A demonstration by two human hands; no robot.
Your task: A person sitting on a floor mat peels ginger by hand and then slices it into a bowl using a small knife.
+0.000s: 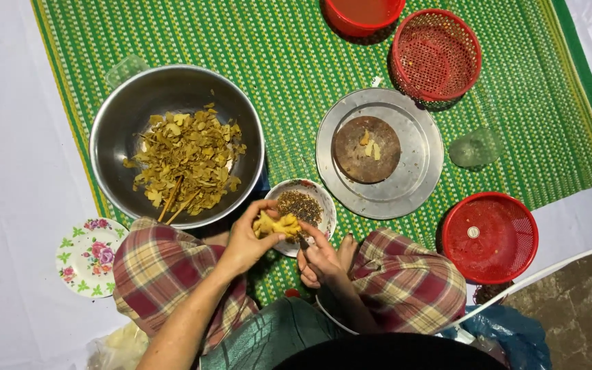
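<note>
A person sits cross-legged on a green woven mat (296, 62), seen from above, with plaid-trousered knees at the bottom of the view. The landmark is a small patterned bowl of dark seeds (303, 207), resting on the mat just in front of the knees.

The left hand (248, 240) hovers at the near-left rim of that bowl, fingers curled around a pale yellow piece of fruit (277, 225) held right over the bowl's edge. The right hand (320, 257) sits just near of the bowl, closed around what looks like a small knife (302, 240) — the blade is too small to make out clearly — with its tip touching the yellow piece.

Left of the bowl, and touching it, stands a large steel basin (114, 130) holding a heap of yellow-brown peelings (186, 161). Further left and nearer the person lies a flowered plate (87, 257). Right of the bowl sits a round metal tray (419, 171) carrying a round wooden chopping block (351, 154) with a few pale scraps on it. Beyond the tray stands a red mesh basket (436, 55), with a red tub (364, 14) beside it at the top edge — another red basket (491, 236) lies upside down, well to the right of the bowl
</note>
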